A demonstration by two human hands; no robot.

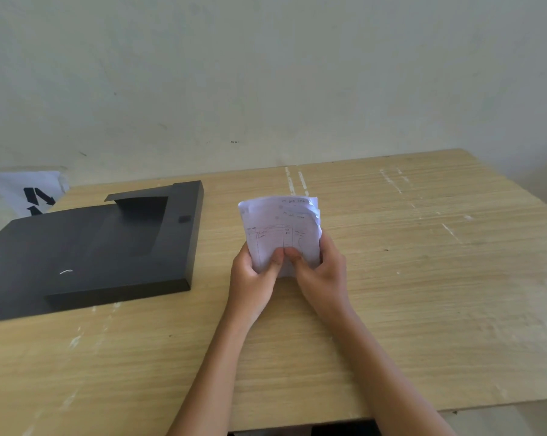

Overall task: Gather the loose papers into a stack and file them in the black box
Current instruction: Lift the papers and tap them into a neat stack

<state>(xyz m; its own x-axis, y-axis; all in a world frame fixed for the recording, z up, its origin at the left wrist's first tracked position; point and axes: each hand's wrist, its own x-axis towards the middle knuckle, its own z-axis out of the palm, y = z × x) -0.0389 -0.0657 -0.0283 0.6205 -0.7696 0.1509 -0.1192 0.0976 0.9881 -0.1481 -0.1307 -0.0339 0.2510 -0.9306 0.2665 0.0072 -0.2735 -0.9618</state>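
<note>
Stack of papers (pixel 281 234) held upright above the wooden table (pixel 423 278), to the right of the black box (pixel 86 247). Left hand (pixel 254 275) and right hand (pixel 320 272) both close on its lower edge, thumbs meeting in front (probably to square the sheets). The sheets are white, handwritten, ruled into a table, with uneven, curling top edges.

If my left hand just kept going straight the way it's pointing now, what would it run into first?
The left hand points up and away toward the wall, already gripping the paper stack. Beyond the papers lies only bare table, then probably the wall; depth is unclear.
</note>
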